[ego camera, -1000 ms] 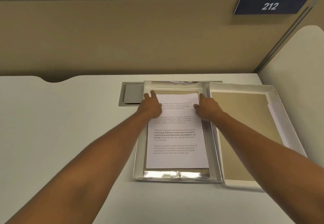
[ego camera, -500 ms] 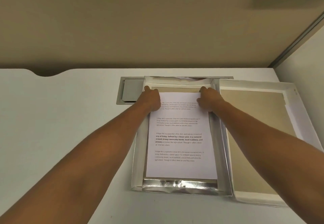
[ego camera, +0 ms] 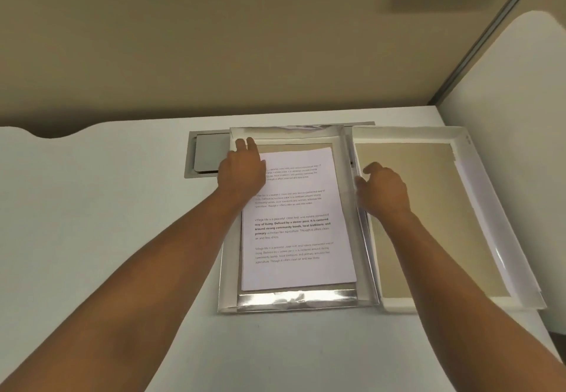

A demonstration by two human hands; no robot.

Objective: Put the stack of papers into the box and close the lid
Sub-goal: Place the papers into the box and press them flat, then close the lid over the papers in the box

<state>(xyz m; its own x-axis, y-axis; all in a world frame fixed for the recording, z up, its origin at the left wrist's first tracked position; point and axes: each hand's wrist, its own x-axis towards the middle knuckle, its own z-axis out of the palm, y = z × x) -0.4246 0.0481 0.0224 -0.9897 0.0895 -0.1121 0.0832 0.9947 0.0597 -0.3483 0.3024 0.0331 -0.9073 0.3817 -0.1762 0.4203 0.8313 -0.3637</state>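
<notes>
1. Head view, hands: left hand (ego camera: 243, 169) lies flat on the far-left corner of the papers (ego camera: 298, 223), fingers spread and reaching the box (ego camera: 228, 269) wall. Pressing, not gripping. My read: it pins the stack so it doesn't slide.
2. Right hand (ego camera: 384, 191) hovers over the lid (ego camera: 477, 207), near its inner edge beside the box. Fingers loosely curled and apart, holding nothing. Likely going for the lid.
3. Papers: inside the box, flat, printed side up, text blocks visible. Edges look squared. Brown floor shows at the far end.
4. Box: shallow, silver-lined, on the desk (ego camera: 92, 223).
5. Lid: open side up, just right of the box, walls touching or nearly touching. Not yet on.
</notes>
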